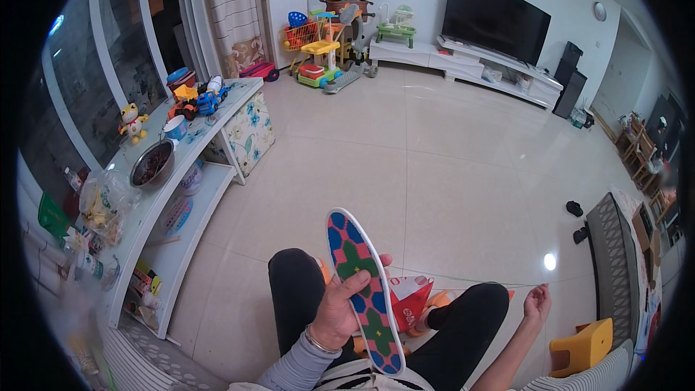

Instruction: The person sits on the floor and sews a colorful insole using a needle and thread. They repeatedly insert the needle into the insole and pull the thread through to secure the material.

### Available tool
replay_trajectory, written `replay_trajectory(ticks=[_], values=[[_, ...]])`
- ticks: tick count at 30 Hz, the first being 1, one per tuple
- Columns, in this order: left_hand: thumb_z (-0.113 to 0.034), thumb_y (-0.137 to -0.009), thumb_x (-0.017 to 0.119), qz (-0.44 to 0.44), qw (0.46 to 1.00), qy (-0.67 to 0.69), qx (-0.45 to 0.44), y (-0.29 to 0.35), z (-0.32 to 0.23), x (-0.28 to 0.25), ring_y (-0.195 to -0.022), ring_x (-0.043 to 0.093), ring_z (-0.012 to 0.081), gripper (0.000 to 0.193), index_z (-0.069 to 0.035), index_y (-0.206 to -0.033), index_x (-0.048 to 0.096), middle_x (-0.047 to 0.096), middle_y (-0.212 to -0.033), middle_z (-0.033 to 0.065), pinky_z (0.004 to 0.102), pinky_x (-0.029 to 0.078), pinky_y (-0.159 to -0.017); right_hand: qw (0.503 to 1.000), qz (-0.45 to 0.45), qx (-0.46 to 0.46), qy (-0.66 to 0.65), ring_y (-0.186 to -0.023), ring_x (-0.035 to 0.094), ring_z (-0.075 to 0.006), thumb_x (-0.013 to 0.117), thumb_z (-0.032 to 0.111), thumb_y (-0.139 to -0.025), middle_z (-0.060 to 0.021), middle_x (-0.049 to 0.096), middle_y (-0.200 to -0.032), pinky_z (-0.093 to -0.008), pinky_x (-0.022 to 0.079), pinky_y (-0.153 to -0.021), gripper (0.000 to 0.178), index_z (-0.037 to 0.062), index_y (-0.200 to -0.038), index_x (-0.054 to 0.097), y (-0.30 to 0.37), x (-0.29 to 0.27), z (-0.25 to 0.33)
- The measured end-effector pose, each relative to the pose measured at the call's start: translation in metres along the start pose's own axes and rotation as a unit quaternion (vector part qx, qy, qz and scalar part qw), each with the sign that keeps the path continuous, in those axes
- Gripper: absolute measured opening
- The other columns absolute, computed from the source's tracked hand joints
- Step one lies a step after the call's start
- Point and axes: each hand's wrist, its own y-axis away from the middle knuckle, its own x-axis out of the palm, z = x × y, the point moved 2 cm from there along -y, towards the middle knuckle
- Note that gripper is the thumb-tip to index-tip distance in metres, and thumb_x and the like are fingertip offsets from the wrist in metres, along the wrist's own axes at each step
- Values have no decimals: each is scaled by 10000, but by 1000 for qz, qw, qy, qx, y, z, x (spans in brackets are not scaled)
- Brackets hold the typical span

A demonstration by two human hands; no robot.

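My left hand (342,313) is closed round a long insole (376,313), thumb on its patterned face and fingers behind it. The insole has a white edge and a stitched pattern of blue, green and pink shapes. It stands tilted above my lap. A thin greenish thread (499,284) stretches from near the insole to my right hand (537,304), out to the right past my knee. The fingertips of that hand are pinched on the thread; whether they also hold a needle is too small to tell. A red and white bag (410,297) lies between my legs, partly behind the insole.
At the left a white shelf table (206,127) carries a metal bowl (153,164), plastic bags and toys. A yellow stool (583,347) stands at the lower right, near a grey sofa (612,253). Ride-on toys (322,51) and a television (496,20) are at the far wall.
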Motion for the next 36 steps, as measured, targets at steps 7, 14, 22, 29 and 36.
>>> replay_trajectory(ticks=[7,14,22,29,36], values=[[-46,-810,572,-33,995,-95,17,3,0,8,-786,593,161,219,-31,-1023,522,590,-889,71,277,513,-689,985,99,-40,135,-615,477,-80,514,74,-878,-39,529,-766,-181,412,-528,162,17,-1029,505,49,55,-43],[-33,-810,567,-34,972,-228,39,4,6,15,-821,607,137,233,-27,-1037,513,603,-916,65,271,518,-715,854,361,40,372,-585,414,-69,522,8,-834,-6,490,-689,-184,342,-529,108,4,-923,582,206,165,-156],[-16,-802,612,-27,972,-225,54,6,15,11,-775,621,108,222,-12,-1018,564,632,-919,54,236,522,-680,813,421,185,357,-719,507,-85,495,58,-873,-23,529,-811,-211,419,-652,60,19,-879,541,248,164,-221],[-18,-805,613,-26,974,-222,45,5,18,11,-766,618,98,204,-17,-1006,579,634,-906,43,226,516,-667,822,404,252,312,-700,455,-38,493,99,-900,15,507,-776,-162,385,-631,89,23,-920,535,257,165,-228],[-31,-807,616,-21,974,-222,48,6,19,11,-758,619,101,201,-19,-1005,580,635,-901,43,228,519,-656,817,407,259,315,-675,476,-24,483,98,-907,16,531,-794,-145,390,-585,86,31,-924,535,260,165,-230]])
